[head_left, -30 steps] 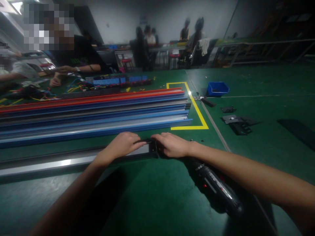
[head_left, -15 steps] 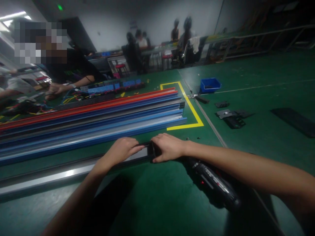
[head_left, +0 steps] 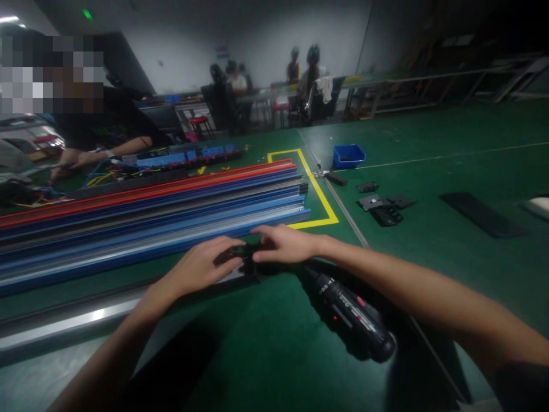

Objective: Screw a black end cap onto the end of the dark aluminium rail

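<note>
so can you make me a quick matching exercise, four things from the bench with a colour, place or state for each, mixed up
Column A
1. power screwdriver
2. bin
3. tape
4. black-and-silver profile

Column B
a. yellow, angled around the ends of the coloured profiles
b. lying lengthwise, one end by the left hand
c. black, showing a small red light
d. blue, open-topped

Right pairs: 1-c, 2-d, 3-a, 4-b
</note>
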Tool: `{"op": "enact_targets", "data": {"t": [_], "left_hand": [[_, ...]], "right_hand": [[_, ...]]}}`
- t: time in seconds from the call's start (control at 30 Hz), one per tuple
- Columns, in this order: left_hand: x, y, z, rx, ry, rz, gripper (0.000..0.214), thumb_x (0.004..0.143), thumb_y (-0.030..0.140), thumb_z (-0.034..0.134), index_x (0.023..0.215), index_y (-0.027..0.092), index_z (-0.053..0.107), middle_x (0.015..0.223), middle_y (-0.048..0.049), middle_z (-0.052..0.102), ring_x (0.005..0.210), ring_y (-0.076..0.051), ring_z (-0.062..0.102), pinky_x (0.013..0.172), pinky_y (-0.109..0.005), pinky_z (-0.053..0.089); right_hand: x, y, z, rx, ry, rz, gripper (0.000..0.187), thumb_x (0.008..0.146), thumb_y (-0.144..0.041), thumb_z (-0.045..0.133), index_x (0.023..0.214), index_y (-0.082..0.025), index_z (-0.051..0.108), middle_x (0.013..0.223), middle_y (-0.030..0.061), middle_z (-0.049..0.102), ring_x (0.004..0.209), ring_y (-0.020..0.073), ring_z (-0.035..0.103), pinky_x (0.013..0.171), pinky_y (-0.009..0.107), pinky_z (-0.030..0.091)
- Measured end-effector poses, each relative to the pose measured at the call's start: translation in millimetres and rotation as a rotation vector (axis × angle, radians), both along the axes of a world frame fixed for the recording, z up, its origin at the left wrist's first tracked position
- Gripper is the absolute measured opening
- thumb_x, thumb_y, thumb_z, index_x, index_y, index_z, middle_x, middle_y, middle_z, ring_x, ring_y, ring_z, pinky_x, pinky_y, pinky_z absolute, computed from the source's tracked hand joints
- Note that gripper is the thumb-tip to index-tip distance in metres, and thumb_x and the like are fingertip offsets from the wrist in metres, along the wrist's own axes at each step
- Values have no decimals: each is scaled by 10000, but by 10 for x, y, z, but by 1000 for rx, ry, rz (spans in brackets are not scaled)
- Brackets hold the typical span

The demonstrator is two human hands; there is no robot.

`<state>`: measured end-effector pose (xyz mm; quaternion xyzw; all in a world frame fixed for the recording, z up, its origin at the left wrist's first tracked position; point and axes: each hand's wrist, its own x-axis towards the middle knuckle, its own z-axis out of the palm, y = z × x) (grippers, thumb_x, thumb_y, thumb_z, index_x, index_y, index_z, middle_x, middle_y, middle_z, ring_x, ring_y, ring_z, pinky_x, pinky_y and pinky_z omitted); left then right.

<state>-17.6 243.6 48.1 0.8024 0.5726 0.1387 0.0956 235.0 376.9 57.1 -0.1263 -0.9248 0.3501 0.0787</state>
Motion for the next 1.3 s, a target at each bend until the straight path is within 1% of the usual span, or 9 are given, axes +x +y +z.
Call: {"op": "enact_targets", "data": {"t": [0.1, 0.2, 0.33, 0.47, 0.6, 0.7, 0.93, 1.1, 1.3], "left_hand": [[138, 32, 72, -39, -9, -114, 424, 1057, 482, 542, 1418, 284, 646, 1441, -86, 653, 1283, -227, 647, 1110, -387, 522], [243, 72, 71, -69, -4, -182, 415, 1048, 487, 559, 1395, 282, 661, 1491, -99, 596, 1332, -247, 610, 1143, -418, 500], [260, 102, -17, -112, -44, -196, 393, 1047, 504, 559, 1338, 261, 662, 1446, -97, 614, 1325, -241, 601, 1140, -420, 495], [233, 106, -79, -136, -102, -186, 370, 1054, 508, 543, 1312, 265, 649, 1349, -71, 675, 1254, -218, 638, 1088, -396, 518], [252, 97, -66, -155, -108, -168, 390, 1051, 544, 531, 1309, 276, 647, 1333, -54, 679, 1204, -214, 658, 1044, -388, 530], [274, 90, -39, -166, -100, -153, 407, 1055, 566, 508, 1312, 281, 644, 1332, -47, 681, 1188, -215, 662, 1019, -384, 532], [281, 94, -29, -192, -99, -154, 427, 1056, 598, 486, 1304, 281, 629, 1328, -52, 675, 1176, -220, 657, 1014, -407, 527], [270, 99, -47, -208, -103, -150, 422, 1053, 602, 489, 1311, 295, 620, 1338, -45, 662, 1197, -225, 648, 1029, -423, 521], [284, 93, -21, -234, -102, -130, 415, 1056, 597, 479, 1316, 309, 627, 1344, -30, 662, 1204, -224, 648, 1031, -418, 523]], "right_hand": [[45, 175, 173, -24, 111, -120, 409, 1052, -429, 635, 1239, -74, 718, 998, 95, 778, 852, 176, 697, 755, 269, 482], [123, 335, 374, 64, 106, -198, 301, 1063, -332, 609, 1112, -73, 754, 978, 88, 769, 838, 156, 663, 756, 261, 451], [391, 460, 507, 202, -140, -93, 141, 952, -171, 702, 1037, -101, 790, 938, 70, 773, 811, 158, 663, 763, 264, 454], [770, 434, 400, 234, -360, -92, 243, 876, -57, 685, 1084, -123, 792, 960, 63, 779, 798, 162, 679, 728, 259, 468], [1023, 383, 244, 194, -377, -167, 279, 876, -144, 760, 1154, -114, 769, 1041, 90, 773, 866, 186, 701, 732, 260, 494], [1048, 394, 138, 159, -312, -160, 286, 894, -237, 795, 1152, -114, 774, 1095, 105, 762, 901, 196, 704, 753, 270, 508], [960, 438, -84, 237, -305, -93, 119, 964, -161, 700, 1026, -131, 797, 1037, 97, 756, 958, 219, 700, 860, 303, 504], [1057, 432, -1, 297, -240, -165, 152, 1006, -171, 634, 1020, -139, 782, 1036, 99, 747, 951, 218, 688, 858, 304, 489], [1184, 423, 147, 277, -379, -234, 98, 960, -153, 679, 969, -145, 777, 1024, 91, 752, 915, 207, 686, 808, 269, 468]]}}
